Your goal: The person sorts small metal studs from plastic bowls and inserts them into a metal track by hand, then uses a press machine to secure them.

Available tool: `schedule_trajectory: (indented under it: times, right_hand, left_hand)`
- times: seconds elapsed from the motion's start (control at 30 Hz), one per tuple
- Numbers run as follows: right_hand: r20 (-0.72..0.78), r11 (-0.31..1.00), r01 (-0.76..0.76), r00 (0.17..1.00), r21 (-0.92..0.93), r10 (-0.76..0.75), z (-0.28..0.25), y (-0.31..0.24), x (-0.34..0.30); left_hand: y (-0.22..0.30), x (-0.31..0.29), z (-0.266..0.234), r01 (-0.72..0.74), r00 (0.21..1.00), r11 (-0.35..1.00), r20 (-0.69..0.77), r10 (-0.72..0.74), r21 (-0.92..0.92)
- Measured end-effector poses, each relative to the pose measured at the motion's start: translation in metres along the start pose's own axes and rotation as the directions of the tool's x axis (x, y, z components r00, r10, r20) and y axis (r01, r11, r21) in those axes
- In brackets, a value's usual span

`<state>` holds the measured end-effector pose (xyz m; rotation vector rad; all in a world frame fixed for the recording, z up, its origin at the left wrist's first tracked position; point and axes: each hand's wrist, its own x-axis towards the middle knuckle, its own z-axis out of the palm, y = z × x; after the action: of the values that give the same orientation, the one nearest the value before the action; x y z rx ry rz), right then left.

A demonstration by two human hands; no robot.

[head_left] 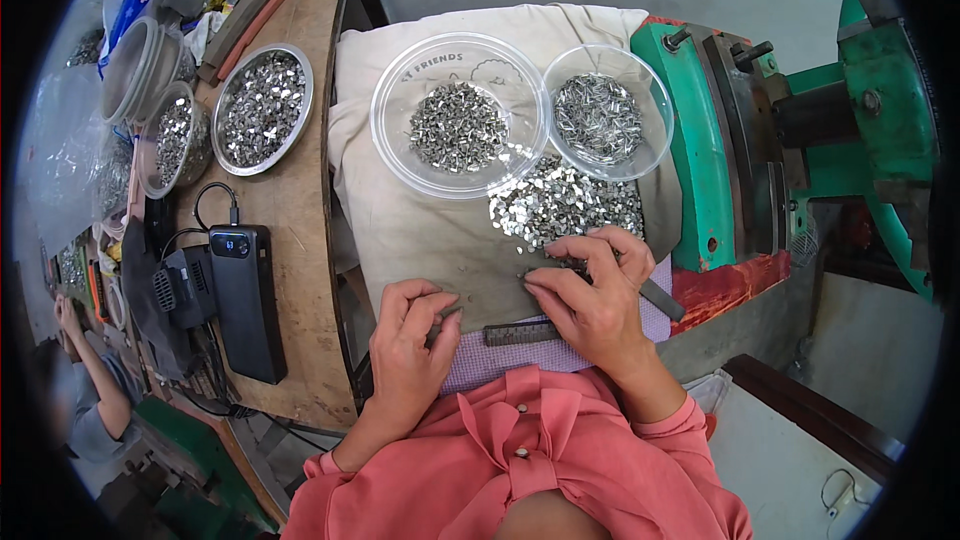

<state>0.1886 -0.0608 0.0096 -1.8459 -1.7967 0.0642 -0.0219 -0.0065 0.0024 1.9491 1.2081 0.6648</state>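
My left hand (408,345) rests on the cloth with its fingers curled; something dark shows at its thumb, too hidden to name. Thumb and forefinger of my right hand (605,305) close on a small dark piece (525,278) over the cloth. From under that hand sticks out a dark flat bar (662,301); whether the hand grips it I cannot tell. Between my hands lies a short dark ruler-like strip (520,332). Just beyond my right hand spreads a pile of small shiny metal pieces (565,202).
Two clear tubs, a wide one (388,155) and a smaller one (655,125), hold small metal parts. At right stands a green machine (705,150). The wooden table (290,270) at left bears a black power bank (248,310) and a round metal dish (308,105). Another person's arm (100,380) shows far left.
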Motion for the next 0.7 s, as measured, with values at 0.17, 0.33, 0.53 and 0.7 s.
schedule_trajectory:
  times: [0.17,0.33,0.53,0.7]
  right_hand:
    - [0.029,0.998,0.054,0.998,-0.013,-0.054,0.003,-0.002,0.005]
    - [0.048,0.998,0.064,0.997,-0.021,-0.063,0.008,-0.002,0.006]
    - [0.036,0.996,0.045,0.998,0.082,-0.048,-0.004,-0.006,-0.005]
    - [0.066,0.989,-0.001,0.998,0.150,-0.009,-0.009,-0.010,-0.025]
  left_hand:
    - [0.001,0.000,0.000,-0.005,1.000,1.000,-0.007,0.005,-0.009]
    - [0.001,0.000,0.001,-0.006,1.000,1.000,-0.016,0.006,-0.009]
    - [0.001,0.002,0.002,-0.013,1.000,1.000,-0.013,0.013,0.010]
    - [0.000,0.005,0.004,-0.044,0.999,0.999,-0.009,0.045,0.028]
